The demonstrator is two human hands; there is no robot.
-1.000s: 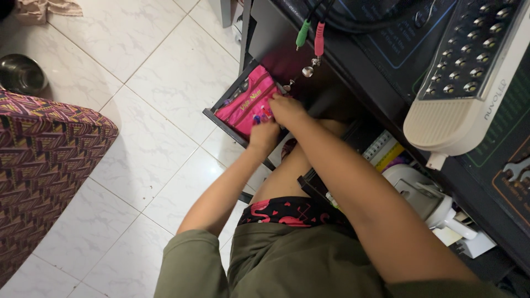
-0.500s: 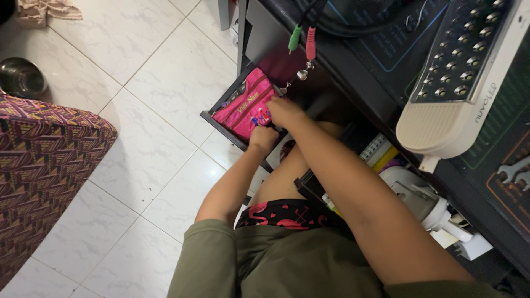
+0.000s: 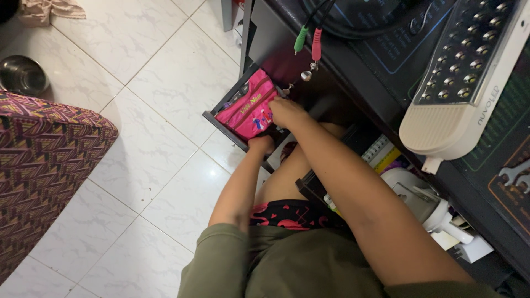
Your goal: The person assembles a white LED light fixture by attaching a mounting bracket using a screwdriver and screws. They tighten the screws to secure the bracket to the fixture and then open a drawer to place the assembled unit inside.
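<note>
Both hands unmoved: right hand point(image 3: 287, 112) lies curled atop the pink zipped fabric pouch point(image 3: 249, 106), left hand point(image 3: 261, 144) grips the dark drawer's edge point(image 3: 222, 123) just below.

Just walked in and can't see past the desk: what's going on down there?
A person leans over an open dark drawer under the desk. Their right hand rests on a pink zippered pouch lying inside it, while the left hand is at the drawer's front edge beside the pouch.

Bright floor w/ glare; drawer area dim; sharp.
</note>
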